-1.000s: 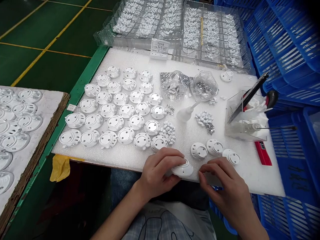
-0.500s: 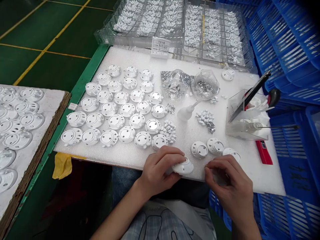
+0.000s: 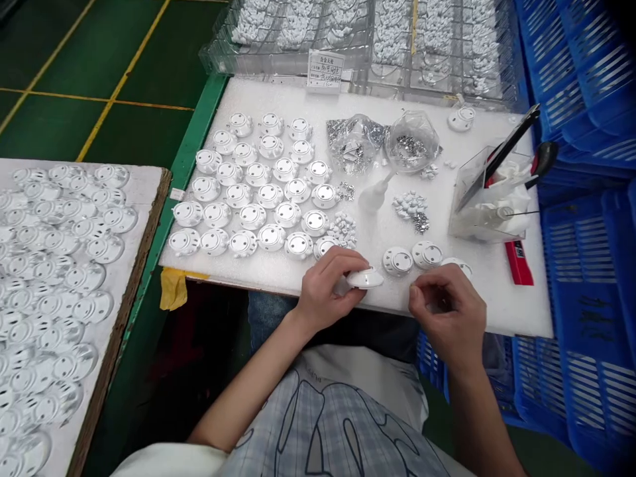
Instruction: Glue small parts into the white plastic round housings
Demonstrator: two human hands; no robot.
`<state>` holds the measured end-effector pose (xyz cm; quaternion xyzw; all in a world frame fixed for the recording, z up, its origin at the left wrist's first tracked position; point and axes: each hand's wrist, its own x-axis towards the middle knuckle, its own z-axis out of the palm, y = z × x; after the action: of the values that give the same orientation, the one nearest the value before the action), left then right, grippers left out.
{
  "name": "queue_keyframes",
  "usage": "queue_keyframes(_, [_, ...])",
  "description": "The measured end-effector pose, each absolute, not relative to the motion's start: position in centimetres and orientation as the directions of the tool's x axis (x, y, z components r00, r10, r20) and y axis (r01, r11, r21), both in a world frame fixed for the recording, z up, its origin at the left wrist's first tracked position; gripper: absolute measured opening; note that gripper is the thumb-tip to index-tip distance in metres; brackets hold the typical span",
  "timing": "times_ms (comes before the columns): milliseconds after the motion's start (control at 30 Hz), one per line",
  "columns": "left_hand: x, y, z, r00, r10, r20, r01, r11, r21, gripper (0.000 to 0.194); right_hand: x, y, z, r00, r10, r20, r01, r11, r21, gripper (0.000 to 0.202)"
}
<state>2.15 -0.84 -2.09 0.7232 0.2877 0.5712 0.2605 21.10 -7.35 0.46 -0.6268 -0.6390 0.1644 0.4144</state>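
My left hand point(image 3: 334, 289) grips a round white plastic part point(image 3: 366, 277) at the front edge of the foam-covered table, its thin rim tipped toward me. To its right, my right hand point(image 3: 450, 308) is closed in a pinch, thumb against forefinger; whatever lies between the fingertips is too small to make out. Just beyond the hands sit a few like discs point(image 3: 397, 261), one partly hidden behind my right hand. A pile of small white pieces point(image 3: 410, 205) and a little heap of silvery bits point(image 3: 421, 223) lie farther back.
Rows of white discs point(image 3: 258, 174) fill the table's left half. A squeeze bottle point(image 3: 371, 197), a bag of metal bits point(image 3: 411, 143), a clear tool box point(image 3: 489, 199) and a red object point(image 3: 519, 263) stand around. Blue crates point(image 3: 586, 265) border the right; plastic trays point(image 3: 387, 53) lie behind.
The whole view has shifted, so the table sits higher in the picture and more of the left board shows. The white part in my left hand is tilted more edge-on. My right hand stays pinched.
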Motion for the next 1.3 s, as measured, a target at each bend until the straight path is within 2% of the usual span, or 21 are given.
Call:
queue_keyframes(233, [2.1,-0.5,-2.4,0.185,0.678,0.711,0.088,-0.732,0.675,0.011,21.5,-7.8,-0.2,0.162,0.905,0.394,0.554,0.247,-0.795,0.019])
queue_keyframes(567, [2.2,-0.9,-2.5,0.221,0.643,0.733,0.087,-0.762,0.642,0.011,21.5,-7.9,-0.4,0.155,0.922,0.356,0.592,0.202,-0.780,0.014])
queue_keyframes(900, [2.4,-1.4,-1.0,0.258,0.709,0.656,0.111,-0.696,0.709,0.015,21.5,-8.0,-0.3,0.193,0.929,0.316,0.522,0.176,-0.835,0.014])
queue_keyframes(1133, [3.8,-1.7,0.1,0.252,0.751,0.610,-0.011,-0.628,0.778,0.017,22.2,-7.7,0.3,0.245,0.941,0.233,0.327,0.146,-0.934,0.012])
queue_keyframes(1300, [4.1,-1.3,-0.9,0.260,0.793,0.551,-0.035,-0.563,0.826,0.015,22.3,-7.8,0.3,0.252,0.940,0.231,0.307,0.149,-0.940,0.011])
